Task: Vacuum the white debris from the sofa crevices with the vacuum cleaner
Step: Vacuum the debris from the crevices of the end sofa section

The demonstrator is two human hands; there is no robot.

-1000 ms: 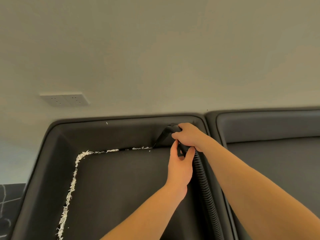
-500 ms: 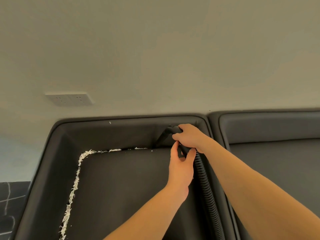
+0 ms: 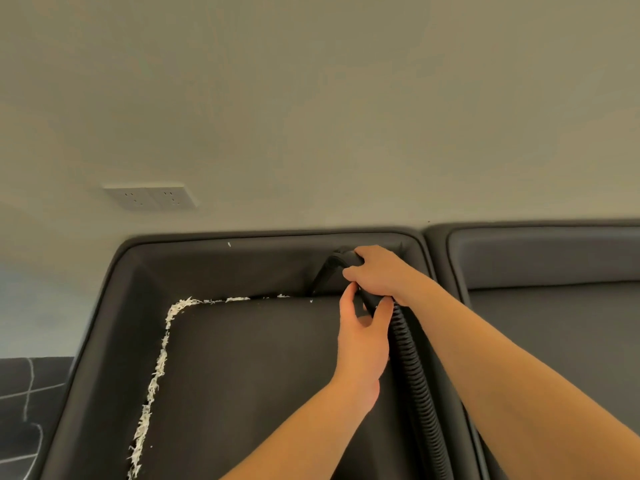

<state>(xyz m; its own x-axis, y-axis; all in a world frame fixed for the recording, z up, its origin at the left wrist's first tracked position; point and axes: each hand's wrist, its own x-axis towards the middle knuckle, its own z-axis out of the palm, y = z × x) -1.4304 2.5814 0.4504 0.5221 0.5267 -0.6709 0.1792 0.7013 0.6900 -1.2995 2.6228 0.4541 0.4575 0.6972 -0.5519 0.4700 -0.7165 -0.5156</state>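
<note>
White shredded debris [image 3: 162, 362] lines the dark sofa's crevice [image 3: 263, 298], running leftward from both hands, left hand [image 3: 362, 337] nearer and curled round the black ribbed vacuum hose [image 3: 412, 372], right hand [image 3: 377, 271] wrapped over the black nozzle [image 3: 329, 268].

No legible text or labels

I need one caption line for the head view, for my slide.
Both hands, right hand and left hand, hold the vacuum hose above white debris in the sofa crevice.
</note>
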